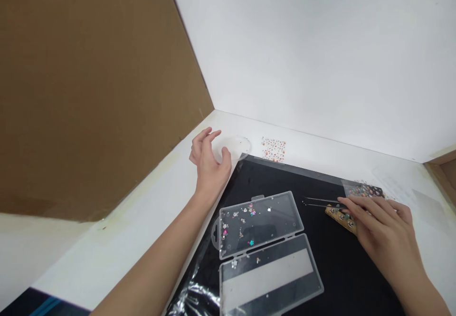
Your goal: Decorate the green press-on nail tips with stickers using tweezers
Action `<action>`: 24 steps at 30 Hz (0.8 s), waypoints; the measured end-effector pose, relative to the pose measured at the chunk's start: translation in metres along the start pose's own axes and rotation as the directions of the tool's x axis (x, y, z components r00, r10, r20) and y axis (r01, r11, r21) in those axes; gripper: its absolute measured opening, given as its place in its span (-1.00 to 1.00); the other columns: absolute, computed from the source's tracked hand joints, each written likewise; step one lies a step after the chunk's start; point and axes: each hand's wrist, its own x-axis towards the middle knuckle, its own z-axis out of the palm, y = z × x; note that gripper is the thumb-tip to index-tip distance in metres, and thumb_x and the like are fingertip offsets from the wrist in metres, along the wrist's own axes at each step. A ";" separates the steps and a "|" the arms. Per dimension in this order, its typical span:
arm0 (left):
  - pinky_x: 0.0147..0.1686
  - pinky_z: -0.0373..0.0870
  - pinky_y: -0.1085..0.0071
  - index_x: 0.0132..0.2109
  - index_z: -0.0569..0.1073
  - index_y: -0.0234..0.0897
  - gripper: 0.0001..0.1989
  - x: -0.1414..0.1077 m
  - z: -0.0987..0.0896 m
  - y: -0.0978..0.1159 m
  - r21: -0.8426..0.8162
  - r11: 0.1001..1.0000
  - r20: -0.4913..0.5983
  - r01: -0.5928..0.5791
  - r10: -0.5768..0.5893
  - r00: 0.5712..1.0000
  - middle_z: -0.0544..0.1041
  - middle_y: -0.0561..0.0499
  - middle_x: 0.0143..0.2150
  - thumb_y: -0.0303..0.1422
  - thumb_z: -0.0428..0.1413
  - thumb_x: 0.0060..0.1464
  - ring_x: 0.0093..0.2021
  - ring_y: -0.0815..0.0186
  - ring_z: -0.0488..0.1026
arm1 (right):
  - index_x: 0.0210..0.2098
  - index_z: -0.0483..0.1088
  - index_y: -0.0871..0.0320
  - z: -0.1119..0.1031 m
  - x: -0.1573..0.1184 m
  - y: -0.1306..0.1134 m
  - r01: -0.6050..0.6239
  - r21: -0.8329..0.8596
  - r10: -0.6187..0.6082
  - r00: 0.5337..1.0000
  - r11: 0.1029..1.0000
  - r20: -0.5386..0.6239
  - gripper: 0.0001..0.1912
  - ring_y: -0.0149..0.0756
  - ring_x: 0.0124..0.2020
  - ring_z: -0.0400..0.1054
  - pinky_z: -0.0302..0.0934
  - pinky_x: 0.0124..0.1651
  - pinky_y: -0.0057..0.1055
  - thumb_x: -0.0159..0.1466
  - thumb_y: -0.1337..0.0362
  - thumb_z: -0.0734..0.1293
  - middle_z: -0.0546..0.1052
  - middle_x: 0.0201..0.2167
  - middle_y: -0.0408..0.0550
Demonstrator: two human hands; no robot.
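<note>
My left hand (212, 157) hovers at the left of a round clear dish (237, 146), its fingers curved and apart with nothing visible in them. Tweezers (322, 202) are pinched in my right hand (383, 225), their tips spread and pointing left over the black mat (342, 278). Tiny pale bits (304, 202) lie near the tips. Partly hidden under my right hand is a gold strip (341, 218) set with round gems. In the middle lies an open clear plastic case (276, 225), holding small flower-shaped and coloured gems in its upper half.
A sheet of small orange-red stickers (273, 149) lies behind the mat. At the back right, a clear packet of colourful gems (365, 190) rests on the mat's edge. A brown board (103, 92) stands at left, a white wall (320, 54) behind.
</note>
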 end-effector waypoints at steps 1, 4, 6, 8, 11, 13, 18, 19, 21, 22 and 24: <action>0.57 -0.01 -0.30 0.25 0.43 -0.20 -0.57 0.000 0.000 0.000 0.000 1.000 0.002 0.002 -0.002 1.000 0.35 -0.32 0.43 -0.29 0.04 0.28 0.53 -0.11 0.26 | 0.15 0.49 0.07 0.000 0.000 0.000 -0.008 0.000 0.008 1.000 1.000 -0.004 -0.61 -0.22 -0.15 0.54 0.14 -0.03 -0.19 0.49 0.57 0.23 0.71 -0.10 -0.12; 0.57 -0.01 -0.30 0.25 0.43 -0.19 -0.58 0.000 0.000 0.000 0.003 1.000 -0.001 0.014 -0.014 1.000 0.35 -0.31 0.43 -0.29 0.03 0.28 0.53 -0.10 0.26 | 0.15 0.50 0.06 -0.003 0.000 0.003 -0.029 0.017 0.029 0.999 0.999 -0.022 -0.65 -0.20 -0.15 0.55 0.15 -0.04 -0.18 0.51 0.53 0.26 0.71 -0.09 -0.09; 0.57 0.00 -0.29 0.25 0.42 -0.17 -0.58 0.000 0.000 0.000 0.006 1.000 0.002 0.018 -0.018 1.000 0.36 -0.29 0.43 -0.29 0.03 0.28 0.53 -0.08 0.26 | 0.14 0.52 0.02 -0.006 -0.002 0.010 -0.051 0.053 0.053 0.998 0.997 -0.035 -0.68 -0.22 -0.17 0.55 0.16 -0.07 -0.18 0.53 0.48 0.29 0.71 -0.09 -0.10; 0.58 0.00 -0.27 0.24 0.42 -0.15 -0.59 0.000 0.000 0.001 0.009 1.000 0.009 0.016 -0.016 1.000 0.36 -0.27 0.43 -0.29 0.04 0.29 0.54 -0.06 0.25 | 0.16 0.53 -0.07 -0.012 -0.008 0.018 -0.084 0.118 0.090 0.995 0.989 -0.043 -0.69 -0.21 -0.18 0.57 0.21 -0.07 -0.18 0.54 0.40 0.31 0.71 -0.08 -0.12; 0.59 0.00 -0.24 0.24 0.42 -0.13 -0.60 0.000 0.000 0.001 0.014 1.000 0.011 0.010 -0.010 1.000 0.37 -0.26 0.42 -0.29 0.05 0.29 0.55 -0.05 0.24 | 0.19 0.54 -0.15 -0.024 -0.025 0.029 -0.204 0.228 0.214 0.977 0.952 -0.019 -0.71 -0.12 -0.15 0.59 0.33 -0.09 -0.16 0.56 0.25 0.30 0.69 -0.06 -0.09; 0.60 0.00 -0.22 0.23 0.42 -0.11 -0.60 0.001 0.000 0.002 0.024 1.000 0.006 0.017 -0.017 1.000 0.39 -0.25 0.42 -0.28 0.06 0.28 0.56 -0.05 0.25 | 0.17 0.57 -0.15 -0.030 -0.040 0.037 -0.320 0.286 0.330 0.944 0.903 0.016 -0.72 -0.10 -0.15 0.59 0.38 -0.18 -0.18 0.58 0.14 0.28 0.69 -0.05 -0.06; 0.61 -0.03 -0.26 0.21 0.45 -0.19 -0.58 0.004 0.000 0.004 0.032 0.999 0.002 0.043 -0.043 0.999 0.39 -0.32 0.41 -0.26 0.11 0.24 0.55 -0.12 0.24 | -0.03 0.65 -0.08 -0.030 -0.078 0.072 -0.445 0.385 0.432 0.893 0.809 0.125 -0.66 -0.16 -0.24 0.62 0.48 -0.24 -0.32 0.58 -0.05 0.28 0.69 -0.20 -0.08; 0.60 -0.04 -0.27 0.22 0.45 -0.21 -0.57 0.005 0.000 0.004 0.037 0.998 0.006 0.046 -0.046 0.999 0.38 -0.33 0.42 -0.25 0.11 0.24 0.56 -0.14 0.24 | -0.05 0.65 -0.06 -0.027 -0.084 0.079 -0.451 0.400 0.427 0.891 0.798 0.152 -0.64 -0.17 -0.24 0.62 0.49 -0.24 -0.34 0.59 -0.06 0.27 0.69 -0.20 -0.08; 0.59 -0.03 -0.30 0.23 0.45 -0.23 -0.55 0.007 0.001 0.003 0.055 0.997 0.009 0.060 -0.060 0.998 0.37 -0.35 0.43 -0.24 0.12 0.23 0.56 -0.16 0.24 | -0.05 0.63 -0.02 -0.018 -0.096 0.092 -0.468 0.418 0.427 0.883 0.779 0.193 -0.62 -0.16 -0.18 0.65 0.52 -0.20 -0.35 0.61 -0.04 0.24 0.70 -0.16 -0.06; 0.59 -0.03 -0.32 0.23 0.45 -0.24 -0.54 0.007 0.001 0.003 0.066 0.995 0.007 0.072 -0.072 0.997 0.36 -0.35 0.43 -0.24 0.13 0.21 0.55 -0.17 0.24 | -0.04 0.62 -0.01 -0.013 -0.101 0.096 -0.476 0.422 0.429 0.879 0.772 0.208 -0.62 -0.14 -0.13 0.65 0.53 -0.17 -0.35 0.61 -0.03 0.23 0.70 -0.13 -0.04; 0.58 -0.04 -0.36 0.22 0.45 -0.23 -0.53 0.009 0.002 0.001 0.090 0.991 0.005 0.094 -0.095 0.995 0.35 -0.35 0.43 -0.24 0.14 0.19 0.54 -0.20 0.25 | -0.02 0.60 0.00 -0.004 -0.109 0.101 -0.489 0.420 0.427 0.872 0.765 0.238 -0.61 -0.13 -0.10 0.65 0.53 -0.14 -0.32 0.62 -0.03 0.21 0.70 -0.11 -0.02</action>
